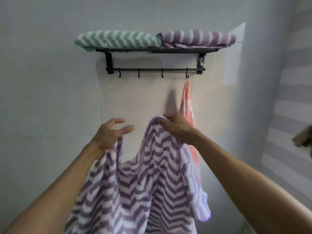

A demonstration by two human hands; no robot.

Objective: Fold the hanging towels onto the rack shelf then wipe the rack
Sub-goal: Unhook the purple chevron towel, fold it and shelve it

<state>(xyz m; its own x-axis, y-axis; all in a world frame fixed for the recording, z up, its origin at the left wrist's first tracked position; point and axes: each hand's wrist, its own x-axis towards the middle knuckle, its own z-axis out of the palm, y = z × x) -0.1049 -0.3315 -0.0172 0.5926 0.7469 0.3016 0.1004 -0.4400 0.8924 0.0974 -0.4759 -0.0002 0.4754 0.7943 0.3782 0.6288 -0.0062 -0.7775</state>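
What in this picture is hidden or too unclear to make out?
- Purple-and-white zigzag towel: lower end cut off by the head view's bottom edge.
- Pink towel on the hook: lower part hidden behind the right hand and the purple towel.
- Brown object at the right edge: blurred, cropped.
- Left hand: grip motion-blurred.

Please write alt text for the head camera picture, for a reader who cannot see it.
Two bare hands hold up a purple striped towel before a wall rack: the right hand pinches its top edge, the left hand grips another edge with fingers spread. Folded green and purple towels lie on the shelf; a pink towel hangs from the rightmost hook.
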